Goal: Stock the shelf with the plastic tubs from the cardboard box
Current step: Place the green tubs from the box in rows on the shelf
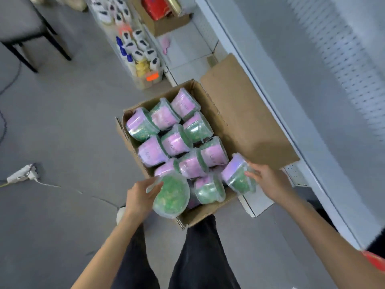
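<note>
An open cardboard box [212,97] stands on the floor in front of me, packed with several clear plastic tubs [175,140] holding green filling and pink labels. My left hand [139,197] grips one tub [171,197] at the box's near corner, its green side facing up. My right hand [268,182] holds another tub [237,176], tilted, at the box's near right edge. The white shelf [312,113] runs along the right, its low bottom board [258,203] just beyond the box.
An open box flap [245,113] leans against the shelf. Further along stand a crate of bottles [141,57] and another cardboard box [166,24]. A chair [23,28] is at far left, a power strip [23,174] with cables on the grey floor. My legs are below the box.
</note>
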A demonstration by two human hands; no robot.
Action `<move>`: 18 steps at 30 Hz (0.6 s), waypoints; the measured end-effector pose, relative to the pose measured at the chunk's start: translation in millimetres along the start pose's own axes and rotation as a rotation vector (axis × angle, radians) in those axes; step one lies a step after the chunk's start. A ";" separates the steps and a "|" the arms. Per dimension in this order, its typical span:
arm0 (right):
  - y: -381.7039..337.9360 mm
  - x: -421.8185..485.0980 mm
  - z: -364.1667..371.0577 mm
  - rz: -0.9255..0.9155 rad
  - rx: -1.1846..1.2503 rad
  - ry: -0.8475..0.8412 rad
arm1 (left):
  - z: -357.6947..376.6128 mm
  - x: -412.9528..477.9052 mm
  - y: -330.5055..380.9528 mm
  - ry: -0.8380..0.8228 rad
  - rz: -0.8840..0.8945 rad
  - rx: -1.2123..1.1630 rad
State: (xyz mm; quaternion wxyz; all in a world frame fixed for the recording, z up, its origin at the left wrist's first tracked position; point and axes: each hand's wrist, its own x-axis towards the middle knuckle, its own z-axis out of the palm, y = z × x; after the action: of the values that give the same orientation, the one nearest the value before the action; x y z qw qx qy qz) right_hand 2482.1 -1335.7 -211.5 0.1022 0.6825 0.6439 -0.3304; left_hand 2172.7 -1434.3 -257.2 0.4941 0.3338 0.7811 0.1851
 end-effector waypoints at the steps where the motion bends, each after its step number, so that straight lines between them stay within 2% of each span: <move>1: -16.9 -10.0 -8.1 0.005 -0.009 0.008 | -21.9 1.1 9.8 -0.020 0.053 0.025; 4: -79.0 -35.2 -33.4 -0.016 -0.111 0.092 | -95.2 0.4 37.8 -0.031 0.205 0.083; 6: -121.8 -49.7 -49.2 -0.047 -0.114 0.162 | -146.8 -3.2 56.1 -0.022 0.244 0.091; 10: -193.2 -73.7 -78.1 -0.124 0.098 0.263 | -233.3 -5.6 102.5 0.037 0.290 -0.037; 13: -234.6 -82.8 -107.4 -0.216 0.241 0.312 | -272.6 -2.8 144.1 0.084 0.333 -0.128; 18: -270.4 -73.6 -160.9 -0.303 0.228 0.432 | -304.3 14.5 220.7 0.054 0.396 -0.247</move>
State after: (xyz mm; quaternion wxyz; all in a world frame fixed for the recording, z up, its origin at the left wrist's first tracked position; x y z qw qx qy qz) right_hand 2281.1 -1264.0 31.1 -0.1651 0.6402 0.7040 -0.2593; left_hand 1970.7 -1255.3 4.9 0.4644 0.4123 0.6848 0.3814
